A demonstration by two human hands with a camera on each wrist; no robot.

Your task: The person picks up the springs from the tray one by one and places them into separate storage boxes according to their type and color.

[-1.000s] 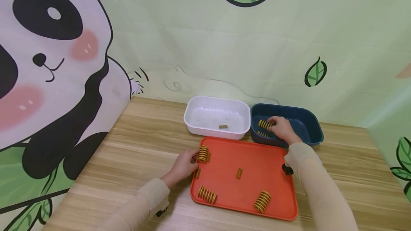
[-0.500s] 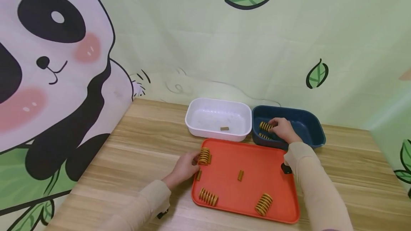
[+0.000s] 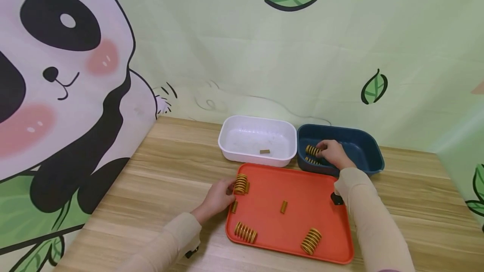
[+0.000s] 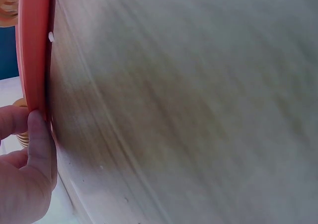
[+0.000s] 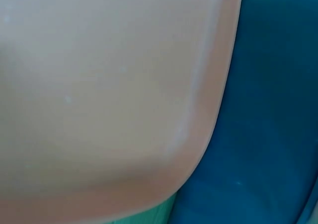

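My left hand lies at the left rim of the orange tray and pinches a large yellow spring standing there. In the left wrist view my fingers touch the tray's rim. My right hand is inside the dark blue bin, fingers curled on a yellow spring, with another spring just below it. The right wrist view is a blur of a pale surface and blue bin wall.
A white bin left of the blue one holds one small brown piece. On the tray lie two small springs and two large ones. Wooden table; a panda backdrop stands left and behind.
Both hands stay where they were, each on its spring. Only the head view has shifted slightly.
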